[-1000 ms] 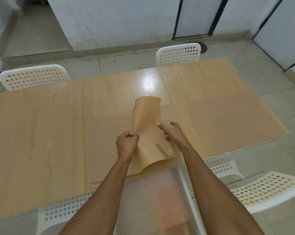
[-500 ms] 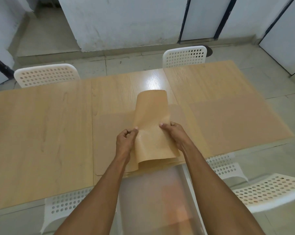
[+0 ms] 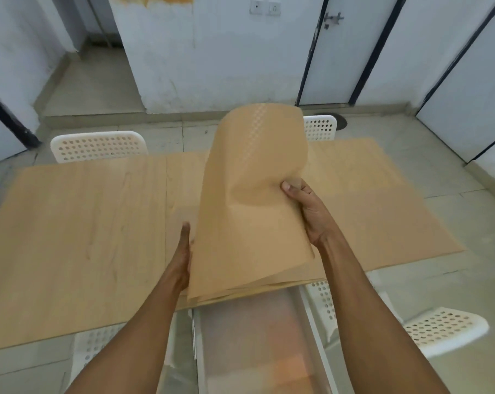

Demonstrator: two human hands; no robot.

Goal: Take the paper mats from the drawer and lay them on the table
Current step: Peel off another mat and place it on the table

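Observation:
A stack of tan paper mats [image 3: 249, 223] is lifted off the wooden table [image 3: 84, 237], curling up and over toward the far side. My right hand [image 3: 303, 206] grips the stack's right edge, thumb on top. My left hand [image 3: 183, 251] lies flat against the stack's left edge with straight fingers, most of it hidden behind the paper. Another mat [image 3: 382, 223] lies flat on the table's right part. The drawer is not in view.
White perforated chairs stand behind the table at the left [image 3: 98, 146] and centre [image 3: 320, 127], and another on my side at the right [image 3: 445, 328]. A translucent plastic container [image 3: 255, 345] sits below the table's near edge. White walls and doors stand beyond.
The mats have risen higher off the table and curl further over. My right hand moved up along the right edge. My left hand opened from a pinch to a flat hold on the left edge.

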